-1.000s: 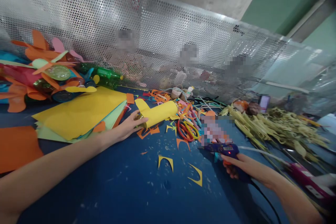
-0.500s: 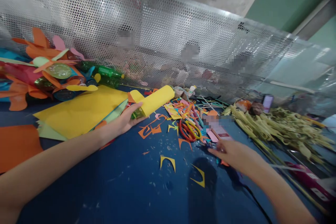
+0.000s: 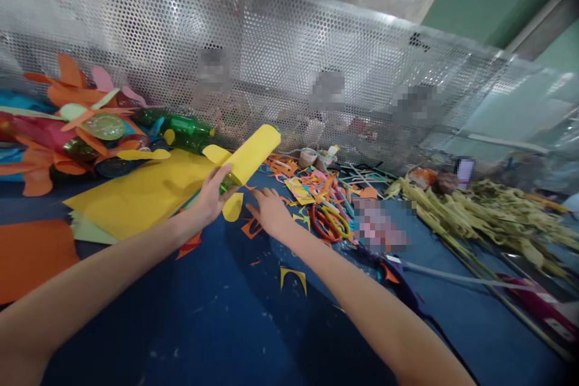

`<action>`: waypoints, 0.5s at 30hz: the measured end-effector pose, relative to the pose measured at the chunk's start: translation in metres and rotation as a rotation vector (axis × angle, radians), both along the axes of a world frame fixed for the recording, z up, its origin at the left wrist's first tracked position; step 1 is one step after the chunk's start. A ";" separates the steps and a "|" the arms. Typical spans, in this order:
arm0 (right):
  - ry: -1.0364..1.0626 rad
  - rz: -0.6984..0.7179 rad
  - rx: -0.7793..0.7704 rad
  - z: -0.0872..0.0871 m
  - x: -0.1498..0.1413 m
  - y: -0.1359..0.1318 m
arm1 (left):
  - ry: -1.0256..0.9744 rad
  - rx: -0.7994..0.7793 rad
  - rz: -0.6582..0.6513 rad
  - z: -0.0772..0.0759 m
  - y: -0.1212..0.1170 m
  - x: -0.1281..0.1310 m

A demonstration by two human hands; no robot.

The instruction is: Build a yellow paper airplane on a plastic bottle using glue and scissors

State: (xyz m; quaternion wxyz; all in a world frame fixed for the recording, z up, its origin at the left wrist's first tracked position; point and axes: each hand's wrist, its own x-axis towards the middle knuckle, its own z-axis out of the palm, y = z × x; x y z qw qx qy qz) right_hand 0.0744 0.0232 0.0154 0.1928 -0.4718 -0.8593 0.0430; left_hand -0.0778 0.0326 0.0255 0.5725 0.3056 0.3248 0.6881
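My left hand (image 3: 211, 194) is closed around the green end of a plastic bottle (image 3: 230, 181), raised at a tilt above the table. Yellow paper (image 3: 256, 154) wraps most of the bottle, and rounded yellow flaps (image 3: 233, 207) stick out on both sides near my fingers. Just to the right, my right hand (image 3: 274, 215) is apart from the bottle with its fingers stretched forward over orange scraps (image 3: 251, 228). Nothing shows in it. What looks like a dark blue glue gun (image 3: 407, 291), with a black cord and a pale stick, lies right of my right forearm.
Red and yellow scissor handles (image 3: 332, 223) lie among paper cuttings. Yellow sheets (image 3: 136, 193) and an orange sheet (image 3: 36, 259) spread at left, below several decorated bottles (image 3: 102, 123). Dried husks (image 3: 488, 211) cover the right side. A perforated metal screen (image 3: 280, 42) stands behind.
My right hand has come left from beside the glue gun to near the wrapped bottle. The bottle has risen and shifted left in my left hand, showing its lower flap.
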 end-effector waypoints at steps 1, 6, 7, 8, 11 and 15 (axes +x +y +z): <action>0.009 -0.013 -0.002 -0.001 -0.008 0.009 | 0.015 0.025 0.050 -0.002 0.003 -0.002; 0.083 -0.024 -0.083 -0.005 -0.032 0.040 | 0.088 0.052 0.143 -0.007 0.009 -0.010; 0.108 -0.016 -0.105 -0.005 -0.035 0.044 | 0.092 0.051 0.137 -0.007 0.009 -0.010; 0.137 -0.008 -0.130 -0.006 -0.035 0.047 | 0.098 0.053 0.131 -0.007 0.008 -0.010; 0.257 0.016 -0.226 -0.006 -0.029 0.050 | 0.106 0.065 0.117 -0.006 0.007 -0.010; 0.459 0.074 -0.411 0.000 0.000 0.040 | 0.088 0.038 0.101 -0.006 0.006 -0.008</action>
